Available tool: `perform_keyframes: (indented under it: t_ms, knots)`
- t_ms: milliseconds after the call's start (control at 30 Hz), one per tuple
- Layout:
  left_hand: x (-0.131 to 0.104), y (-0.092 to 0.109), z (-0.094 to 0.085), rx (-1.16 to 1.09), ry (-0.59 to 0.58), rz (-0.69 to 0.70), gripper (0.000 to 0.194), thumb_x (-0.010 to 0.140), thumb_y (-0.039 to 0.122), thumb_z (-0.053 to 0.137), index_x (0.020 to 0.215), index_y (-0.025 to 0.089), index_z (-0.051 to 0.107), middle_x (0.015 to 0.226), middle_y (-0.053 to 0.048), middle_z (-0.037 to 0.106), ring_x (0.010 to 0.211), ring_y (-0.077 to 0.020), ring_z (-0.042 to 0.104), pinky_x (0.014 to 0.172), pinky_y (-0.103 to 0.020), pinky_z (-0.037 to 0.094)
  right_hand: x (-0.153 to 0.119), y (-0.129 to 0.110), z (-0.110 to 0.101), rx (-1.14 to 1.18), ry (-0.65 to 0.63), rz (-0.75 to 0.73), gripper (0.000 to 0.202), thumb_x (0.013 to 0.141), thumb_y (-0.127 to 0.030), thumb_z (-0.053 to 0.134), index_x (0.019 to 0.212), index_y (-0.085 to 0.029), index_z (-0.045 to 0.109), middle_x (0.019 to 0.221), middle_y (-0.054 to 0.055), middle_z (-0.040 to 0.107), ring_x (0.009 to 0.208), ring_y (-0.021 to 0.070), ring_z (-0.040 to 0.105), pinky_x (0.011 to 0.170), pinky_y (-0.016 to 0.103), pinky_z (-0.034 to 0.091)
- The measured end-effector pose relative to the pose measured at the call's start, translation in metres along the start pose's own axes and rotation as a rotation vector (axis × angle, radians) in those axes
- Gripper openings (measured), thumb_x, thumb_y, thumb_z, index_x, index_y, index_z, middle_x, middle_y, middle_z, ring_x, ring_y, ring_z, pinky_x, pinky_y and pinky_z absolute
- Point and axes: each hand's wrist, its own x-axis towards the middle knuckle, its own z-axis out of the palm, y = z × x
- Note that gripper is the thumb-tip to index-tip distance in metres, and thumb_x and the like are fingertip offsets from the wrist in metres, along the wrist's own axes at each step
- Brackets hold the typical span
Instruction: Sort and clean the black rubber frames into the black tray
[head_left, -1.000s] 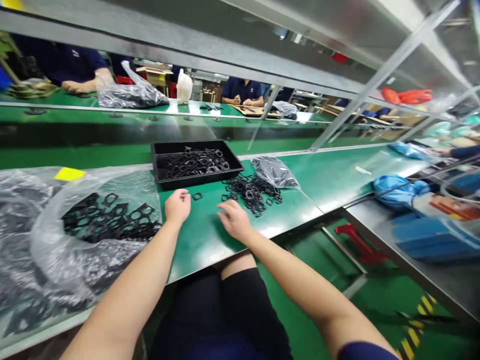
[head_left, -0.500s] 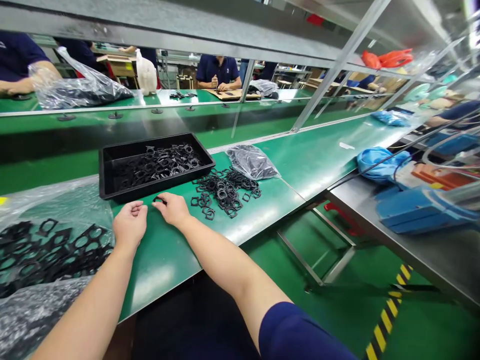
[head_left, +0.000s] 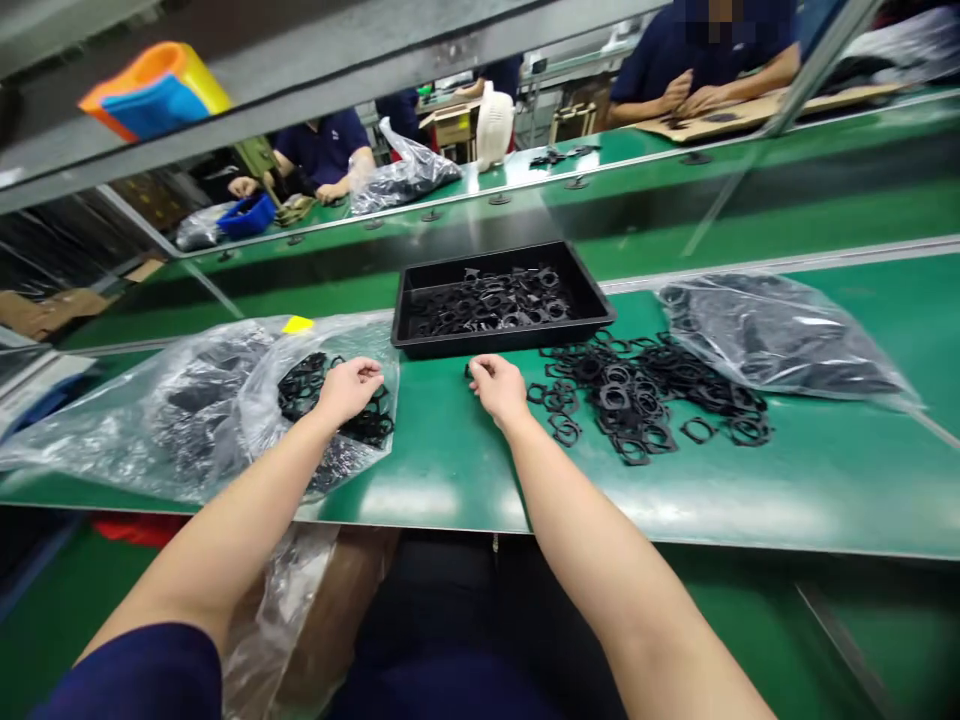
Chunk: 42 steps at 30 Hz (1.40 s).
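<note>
My left hand is over the mouth of a clear plastic bag on the left. Its fingers are loosely curled, thumb and fingertips apart, and I see nothing held in them. Below it, black ring-shaped plastic parts show in the bag. My right hand pinches a small black plastic part, mostly hidden by the fingers, in front of the black tray. That tray holds many similar black parts. A loose pile of black ring parts lies right of my right hand.
A second filled plastic bag lies to the right on the green table. A metal shelf crosses above, carrying an orange-and-blue object. Across the divider, co-workers sit at another bench, with a white fan-like object.
The view has swung left, so the tray and pile appear farther right. My left hand has moved away from my right hand to the bag on the left. The right hand still pinches the black part.
</note>
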Motion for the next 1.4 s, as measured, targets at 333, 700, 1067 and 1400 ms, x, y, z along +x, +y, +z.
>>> perform_keyframes:
  t_ms: [333, 700, 1067, 1400]
  knots:
    - [0.010, -0.005, -0.009, 0.533, -0.307, 0.274, 0.044, 0.070, 0.045, 0.064, 0.104, 0.017, 0.068, 0.098, -0.012, 0.067, 0.093, -0.0278, 0.061, 0.084, -0.035, 0.045, -0.004, -0.003, 0.000, 0.085, -0.127, 0.050, 0.018, 0.079, -0.015, 0.058, 0.096, -0.015, 0.063, 0.066, -0.001, 0.064, 0.053, 0.0093, 0.062, 0.054, 0.019, 0.050]
    - [-0.003, 0.046, 0.018, -0.598, -0.224, -0.149, 0.035, 0.078, 0.038, 0.057, 0.103, 0.013, 0.061, 0.083, -0.006, 0.063, 0.067, -0.0147, 0.064, 0.060, -0.027, 0.051, -0.007, -0.016, 0.000, 0.332, -0.101, 0.162, 0.010, 0.072, -0.014, 0.062, 0.082, -0.012, 0.062, 0.059, -0.001, 0.061, 0.049, 0.0090, 0.058, 0.045, 0.016, 0.047]
    - [0.001, 0.077, 0.109, -0.969, -0.133, 0.056, 0.049, 0.066, 0.024, 0.071, 0.112, 0.014, 0.058, 0.088, -0.005, 0.062, 0.070, -0.0104, 0.060, 0.066, -0.026, 0.053, 0.000, -0.012, -0.010, 0.574, -0.115, 0.212, 0.029, 0.057, -0.028, 0.079, 0.078, -0.014, 0.065, 0.064, 0.001, 0.064, 0.052, 0.0098, 0.057, 0.047, 0.020, 0.048]
    - [0.005, 0.055, 0.097, -0.497, 0.016, 0.219, 0.049, 0.071, 0.040, 0.068, 0.116, 0.019, 0.061, 0.089, -0.004, 0.062, 0.066, -0.0112, 0.058, 0.070, -0.028, 0.051, 0.005, -0.014, -0.013, 0.578, -0.274, 0.226, 0.039, 0.055, -0.034, 0.082, 0.086, -0.014, 0.068, 0.066, -0.001, 0.064, 0.054, 0.0079, 0.057, 0.056, 0.021, 0.049]
